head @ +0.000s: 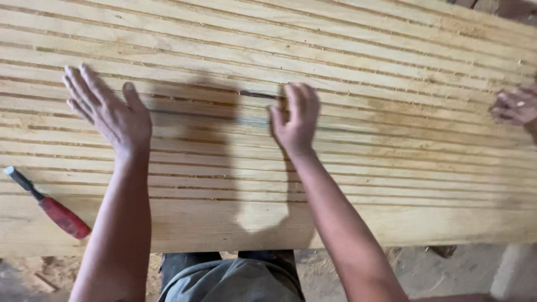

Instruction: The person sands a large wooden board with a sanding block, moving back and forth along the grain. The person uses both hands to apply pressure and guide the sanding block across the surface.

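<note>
while both arms reach up from the bottom of the frame, the left hand [112,114] lies flat on the grooved wooden panel [347,67] at centre left, its fingers spread apart and straight, gripping nothing. the right hand [296,120] sits at the centre of the frame, palm down on the same panel, fingers close together and slightly bent; its fingertips touch the end of a thin dark metal tool [258,94] that lies in one of the grooves just to their left. whether the fingers pinch that tool or only rest on it cannot be told. the panel fills most of the frame, its long parallel grooves running left to right. a red-handled chisel [47,204] lies on the panel's smooth edge at lower left, well apart from both hands. another person's hand [516,106] rests on the panel at the right edge.
</note>
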